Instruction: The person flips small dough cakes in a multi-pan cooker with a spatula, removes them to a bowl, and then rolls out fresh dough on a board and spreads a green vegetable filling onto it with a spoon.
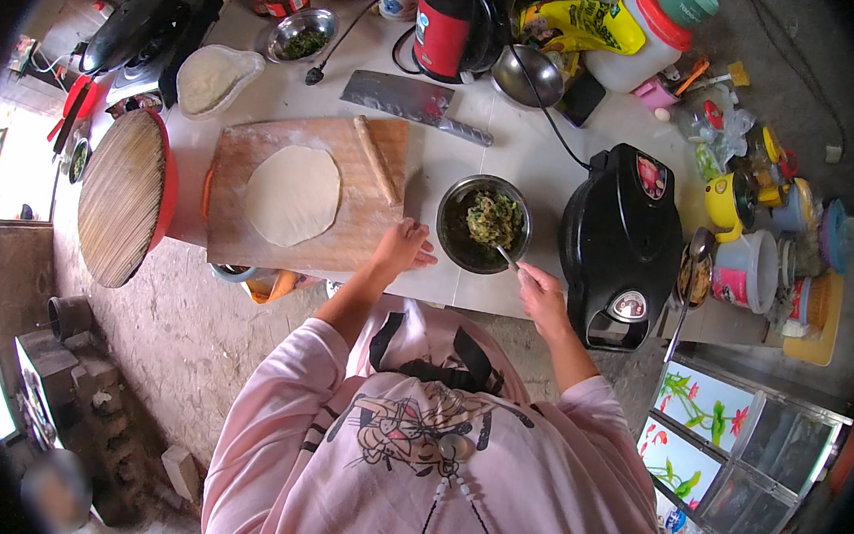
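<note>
My right hand (542,300) grips the handle of a metal spoon (504,256), whose far end dips into chopped green filling (494,218). That filling sits in a steel bowl (446,231) near the table's front edge. Left of the bowl, my left hand (404,249) hovers or rests by the right edge of a wooden board (368,251), fingers slightly apart and holding nothing; contact is unclear. A round, flat sheet of dough (293,196) lies on the floured board. Beside it, a wooden rolling pin (377,159) rests at a slant.
A black electric griddle (617,244) stands closed to the right. Behind the board lie a cleaver (402,99) and a bowl of dough (216,81). A red basin with a slatted lid (124,198) is at left. An electric kettle (445,35) and a steel bowl (529,72) stand at the back.
</note>
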A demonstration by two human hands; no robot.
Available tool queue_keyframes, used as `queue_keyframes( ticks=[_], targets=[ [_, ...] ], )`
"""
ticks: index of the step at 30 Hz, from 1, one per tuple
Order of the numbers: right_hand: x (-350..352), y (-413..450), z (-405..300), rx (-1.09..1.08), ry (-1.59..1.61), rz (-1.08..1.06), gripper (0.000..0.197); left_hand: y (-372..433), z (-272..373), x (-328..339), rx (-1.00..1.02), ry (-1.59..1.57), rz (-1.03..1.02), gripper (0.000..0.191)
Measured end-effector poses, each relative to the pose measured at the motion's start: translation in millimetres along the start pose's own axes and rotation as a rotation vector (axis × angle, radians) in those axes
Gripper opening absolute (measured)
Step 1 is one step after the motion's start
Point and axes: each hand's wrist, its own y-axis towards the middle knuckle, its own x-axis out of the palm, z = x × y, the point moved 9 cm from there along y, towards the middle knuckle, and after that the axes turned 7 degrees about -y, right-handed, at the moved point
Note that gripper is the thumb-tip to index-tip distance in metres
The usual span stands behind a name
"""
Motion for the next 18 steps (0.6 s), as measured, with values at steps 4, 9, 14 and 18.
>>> queue_keyframes(
  ticks=[4, 9, 14, 18],
  targets=[
    [12.1, -11.5, -21.7, -0.022, 0.062, -0.013, 0.024, -24.1, -10.8, -35.3, 0.067, 0.023, -0.050, 0.024],
    [56.8, -21.0, -63.1, -0.036, 0.079, -0.062, 0.025, -61.6, -19.1, -83.3, -0.025, -0.038, 0.001, 0.031],
    [160.0, -1.7, -93.9, -0.153, 0.021, -0.148, 0.024, -96.1, -16.8, -155.5, 0.029, -0.036, 0.098, 0.030],
    [243.6, 25.0, -97.9, -0.481, -0.272, -0.089, 0.025, -123.2, -12.7, -208.3, 0.033, -0.054, 0.166, 0.029]
  ],
)
